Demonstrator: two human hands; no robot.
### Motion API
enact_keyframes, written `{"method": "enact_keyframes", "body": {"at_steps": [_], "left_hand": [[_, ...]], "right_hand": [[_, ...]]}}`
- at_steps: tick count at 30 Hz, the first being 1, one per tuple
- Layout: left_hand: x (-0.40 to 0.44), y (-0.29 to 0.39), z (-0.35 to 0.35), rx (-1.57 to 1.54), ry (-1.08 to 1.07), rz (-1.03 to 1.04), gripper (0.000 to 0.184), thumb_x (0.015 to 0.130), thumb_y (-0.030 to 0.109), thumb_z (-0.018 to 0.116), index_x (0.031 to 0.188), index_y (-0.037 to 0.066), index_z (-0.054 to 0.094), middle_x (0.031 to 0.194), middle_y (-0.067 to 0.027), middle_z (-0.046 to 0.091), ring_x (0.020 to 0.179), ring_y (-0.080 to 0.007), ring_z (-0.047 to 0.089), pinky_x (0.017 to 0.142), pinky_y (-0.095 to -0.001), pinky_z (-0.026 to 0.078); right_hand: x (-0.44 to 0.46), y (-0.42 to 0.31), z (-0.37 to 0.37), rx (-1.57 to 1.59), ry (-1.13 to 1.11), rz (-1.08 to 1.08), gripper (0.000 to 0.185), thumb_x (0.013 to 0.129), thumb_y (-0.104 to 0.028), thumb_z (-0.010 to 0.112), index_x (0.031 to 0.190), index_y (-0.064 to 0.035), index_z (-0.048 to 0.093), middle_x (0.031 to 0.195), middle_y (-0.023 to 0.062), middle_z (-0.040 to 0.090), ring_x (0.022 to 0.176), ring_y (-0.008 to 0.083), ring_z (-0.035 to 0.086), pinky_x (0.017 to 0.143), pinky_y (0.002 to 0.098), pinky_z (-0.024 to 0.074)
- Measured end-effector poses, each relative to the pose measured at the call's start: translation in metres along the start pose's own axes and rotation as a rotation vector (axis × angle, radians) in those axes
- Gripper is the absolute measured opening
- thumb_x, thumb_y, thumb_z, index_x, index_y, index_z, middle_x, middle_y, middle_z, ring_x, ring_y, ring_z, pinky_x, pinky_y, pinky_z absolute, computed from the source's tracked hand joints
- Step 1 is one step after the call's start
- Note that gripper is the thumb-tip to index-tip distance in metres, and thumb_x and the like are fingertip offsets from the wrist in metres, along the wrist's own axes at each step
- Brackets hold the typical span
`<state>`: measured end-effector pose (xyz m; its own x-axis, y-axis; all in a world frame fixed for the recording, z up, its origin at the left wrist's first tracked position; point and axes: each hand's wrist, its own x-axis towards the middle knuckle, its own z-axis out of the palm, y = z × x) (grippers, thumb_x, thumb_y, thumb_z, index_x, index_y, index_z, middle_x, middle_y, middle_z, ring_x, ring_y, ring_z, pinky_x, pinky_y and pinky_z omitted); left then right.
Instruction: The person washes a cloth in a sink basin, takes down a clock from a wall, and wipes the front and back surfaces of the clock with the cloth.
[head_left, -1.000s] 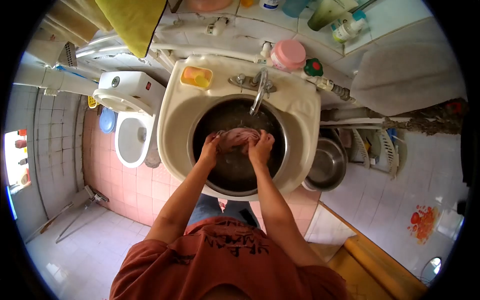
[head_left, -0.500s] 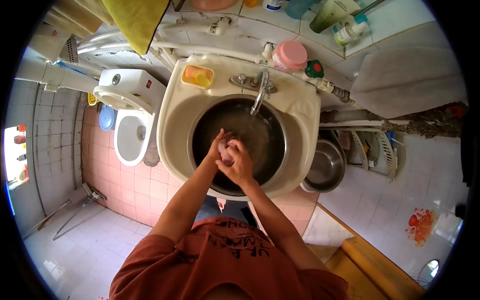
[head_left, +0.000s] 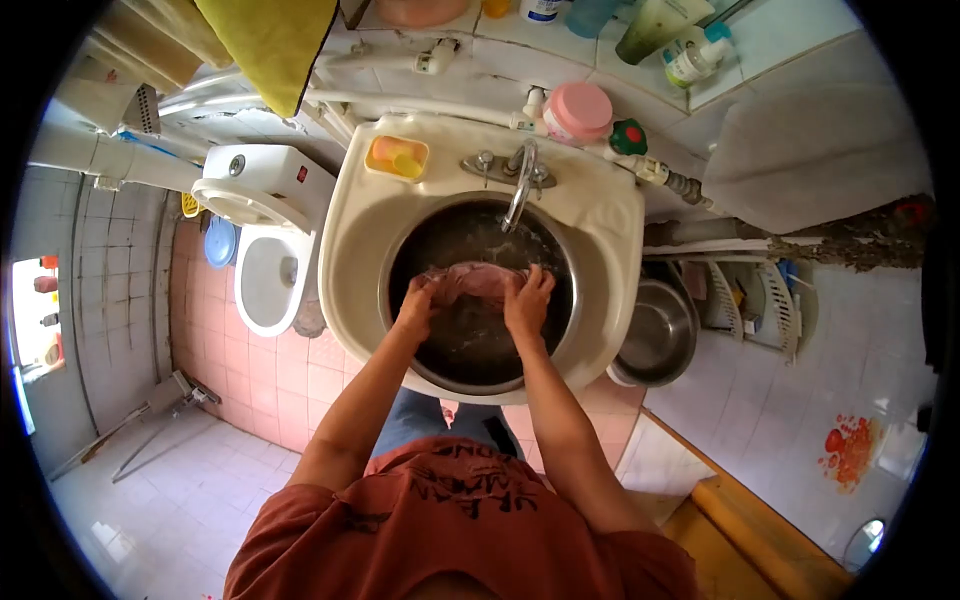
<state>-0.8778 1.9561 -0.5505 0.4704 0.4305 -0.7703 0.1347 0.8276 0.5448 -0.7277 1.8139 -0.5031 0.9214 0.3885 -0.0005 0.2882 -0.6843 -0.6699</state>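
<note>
A wet pink cloth [head_left: 472,281] stretches between my two hands over a metal basin [head_left: 402,362] of murky water. My left hand [head_left: 417,306] is closed on the cloth's left end, near the basin's left wall. On the other end, my right hand [head_left: 529,300] grips with bent fingers, toward the basin's right side. The cloth's lower edge hangs at the water, and how much of it is under cannot be told. Above the basin's far rim arches a chrome faucet [head_left: 521,185]. The basin sits inside a cream sink [head_left: 350,290].
A yellow soap dish [head_left: 397,157] rests on the sink's back left corner. Behind the faucet stands a pink jar [head_left: 578,112] beside a valve with a green knob [head_left: 628,137]. A toilet [head_left: 270,280] is to the left; another metal bowl [head_left: 655,335] is at right.
My hands were together around the bunched cloth. Now they are apart, left and right, with the cloth spread between them.
</note>
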Motion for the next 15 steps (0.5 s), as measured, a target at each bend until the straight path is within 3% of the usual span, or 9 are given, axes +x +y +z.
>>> {"method": "enact_keyframes", "body": {"at_steps": [2, 3, 4, 6, 7, 8, 11, 13, 15], "left_hand": [[0.014, -0.015, -0.005, 0.302, -0.027, 0.184, 0.072, 0.088, 0.045, 0.067, 0.145, 0.01, 0.04, 0.137, -0.0162, 0.047, 0.128, -0.0309, 0.045, 0.107, -0.0389, 0.037], [0.012, -0.021, 0.004, 0.492, 0.181, 0.216, 0.08, 0.087, 0.041, 0.068, 0.151, 0.01, 0.031, 0.143, -0.0169, 0.041, 0.133, -0.0307, 0.039, 0.11, -0.0389, 0.033], [0.008, -0.018, 0.012, 0.491, 0.181, 0.219, 0.08, 0.087, 0.041, 0.068, 0.151, 0.01, 0.031, 0.143, -0.0169, 0.041, 0.133, -0.0307, 0.039, 0.11, -0.0389, 0.033], [0.003, -0.017, 0.021, 0.391, 0.098, 0.25, 0.082, 0.087, 0.045, 0.067, 0.153, 0.012, 0.029, 0.146, -0.0172, 0.037, 0.136, -0.0311, 0.037, 0.111, -0.0389, 0.032], [0.009, -0.018, 0.024, 0.378, 0.121, 0.203, 0.085, 0.088, 0.049, 0.065, 0.154, 0.01, 0.025, 0.146, -0.0169, 0.039, 0.136, -0.0301, 0.037, 0.111, -0.0376, 0.032], [0.001, -0.007, 0.037, 0.378, 0.122, 0.201, 0.085, 0.088, 0.049, 0.065, 0.154, 0.01, 0.025, 0.146, -0.0169, 0.039, 0.136, -0.0301, 0.037, 0.111, -0.0376, 0.032], [-0.005, 0.016, 0.055, 0.072, 0.067, -0.066, 0.071, 0.09, 0.053, 0.062, 0.142, 0.008, 0.044, 0.133, -0.0153, 0.053, 0.125, -0.0291, 0.05, 0.102, -0.0361, 0.042], [0.015, 0.011, 0.04, -0.261, -0.4, -0.392, 0.051, 0.092, 0.053, 0.059, 0.118, 0.009, 0.059, 0.115, -0.0112, 0.064, 0.103, -0.0252, 0.062, 0.088, -0.0353, 0.05], [-0.003, 0.021, 0.056, -0.327, -0.465, -0.375, 0.045, 0.093, 0.053, 0.058, 0.108, 0.011, 0.06, 0.107, -0.0093, 0.066, 0.094, -0.0237, 0.062, 0.082, -0.0358, 0.051]], "right_hand": [[-0.012, 0.01, 0.007, -0.42, -0.323, -0.231, 0.036, 0.086, -0.023, 0.066, 0.114, -0.0014, 0.057, 0.127, 0.0242, 0.048, 0.109, 0.0443, 0.053, 0.088, 0.0513, 0.0458], [-0.014, 0.032, 0.024, -0.484, -0.419, -0.416, 0.035, 0.083, -0.021, 0.068, 0.112, -0.0042, 0.059, 0.125, 0.0255, 0.05, 0.107, 0.0436, 0.054, 0.088, 0.0531, 0.0449], [-0.01, 0.032, 0.021, -0.485, -0.417, -0.418, 0.035, 0.083, -0.021, 0.068, 0.112, -0.0042, 0.059, 0.125, 0.0255, 0.05, 0.107, 0.0436, 0.054, 0.088, 0.0531, 0.0449], [-0.005, 0.023, 0.008, -0.346, -0.256, -0.291, 0.036, 0.08, -0.023, 0.071, 0.11, -0.0068, 0.06, 0.123, 0.0266, 0.052, 0.106, 0.043, 0.054, 0.087, 0.0522, 0.0455], [-0.005, 0.012, 0.014, -0.217, -0.348, 0.113, 0.036, 0.08, -0.018, 0.07, 0.113, -0.0076, 0.06, 0.124, 0.0254, 0.051, 0.108, 0.042, 0.054, 0.088, 0.0495, 0.046], [-0.011, 0.021, 0.029, -0.218, -0.351, 0.114, 0.036, 0.08, -0.018, 0.07, 0.113, -0.0076, 0.06, 0.124, 0.0254, 0.051, 0.108, 0.042, 0.054, 0.088, 0.0495, 0.046], [-0.028, 0.032, 0.052, 0.295, -0.333, -0.072, 0.033, 0.077, -0.009, 0.064, 0.109, -0.0024, 0.062, 0.124, 0.022, 0.049, 0.109, 0.0385, 0.056, 0.092, 0.0445, 0.0466], [-0.037, -0.052, -0.008, 0.33, -0.304, -0.282, 0.027, 0.074, -0.012, 0.068, 0.099, -0.0011, 0.064, 0.128, 0.0158, 0.051, 0.108, 0.0357, 0.057, 0.092, 0.0415, 0.0484], [-0.049, -0.101, -0.042, 0.253, -0.255, -0.429, 0.025, 0.072, -0.018, 0.076, 0.089, -0.0034, 0.064, 0.121, 0.0104, 0.057, 0.103, 0.0345, 0.059, 0.085, 0.0398, 0.0513]]}}
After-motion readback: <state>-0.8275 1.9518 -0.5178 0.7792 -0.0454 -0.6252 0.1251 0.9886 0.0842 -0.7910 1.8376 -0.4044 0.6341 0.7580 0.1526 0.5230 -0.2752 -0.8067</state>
